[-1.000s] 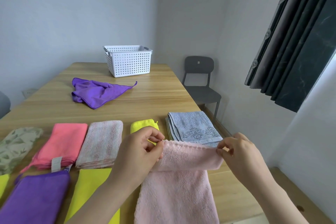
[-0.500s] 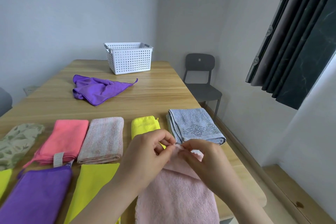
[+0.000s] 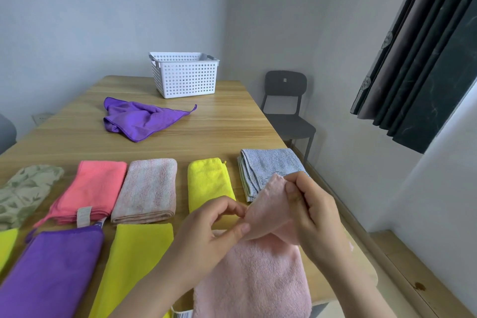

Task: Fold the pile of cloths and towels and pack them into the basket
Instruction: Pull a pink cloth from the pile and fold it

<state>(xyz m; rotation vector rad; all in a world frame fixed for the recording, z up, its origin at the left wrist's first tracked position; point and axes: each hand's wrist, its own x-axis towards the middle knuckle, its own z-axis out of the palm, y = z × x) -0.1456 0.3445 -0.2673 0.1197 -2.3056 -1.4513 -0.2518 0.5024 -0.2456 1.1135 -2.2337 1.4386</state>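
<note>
Mid-fold at the near right of the wooden table (image 3: 219, 131), with the pink towel (image 3: 253, 273) pinched at its far end in both hands. Laid with its long axis running near to far, trailing off the table's near edge toward the camera, and lifted at the far end into a raised, bunched point. Clamped at that uppermost corner by the thumb and fingertips of the right hand (image 3: 312, 212), held higher and farther out, wrist cocked inward, remaining fingers curled. Nipped lower down, on the fold's left edge, between thumb and forefinger of the left hand (image 3: 206, 235), other fingers arched loosely above. Nothing but gathered cloth between the two grips.

Probably next: drawing the held end back toward the near side, straight down the long axis, to lay it over the flat part.

Well apart at the far end of the table, and left of both hands, the white basket (image 3: 184, 75), on the left hand's side. Between, a crumpled purple cloth (image 3: 139, 119), not yet folded. Just beyond the hands, a row of folded pieces, among them a grey-blue towel (image 3: 265, 165), partly hidden behind the raised pink corner, and a small yellow cloth (image 3: 206, 181).
</note>
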